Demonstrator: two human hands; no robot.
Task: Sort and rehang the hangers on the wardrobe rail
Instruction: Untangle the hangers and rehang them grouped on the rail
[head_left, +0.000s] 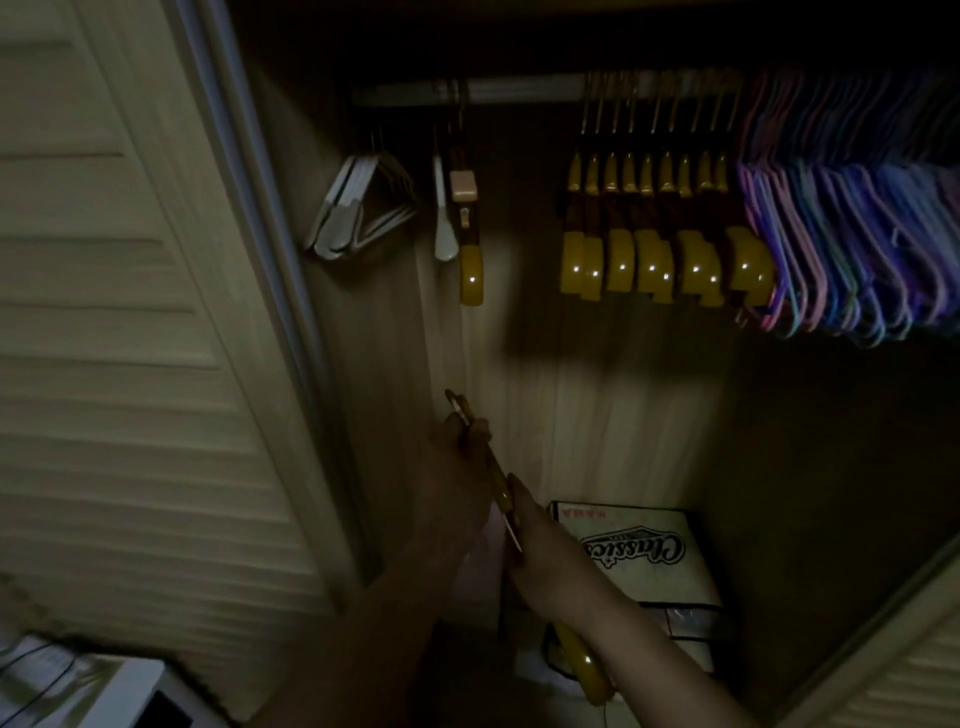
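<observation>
Dim wardrobe interior | left hand (457, 467) gripped wooden hanger (501, 493) near its hook; right hand (540, 551) curled round its lower part; hanger slanted between both | rail (519, 89) above bore yellow hangers (665, 265); purple hangers (857, 234) rightmost

louvered door (119, 322) open at left, second louvered door (893, 670) lower right, zipped storage bag (649, 561) printed "Classic" on wardrobe floor, white object (130, 691) bottom-left corner, blurred

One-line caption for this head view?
Both hands hold a yellow wooden hanger below the rail of sorted hangers.
</observation>
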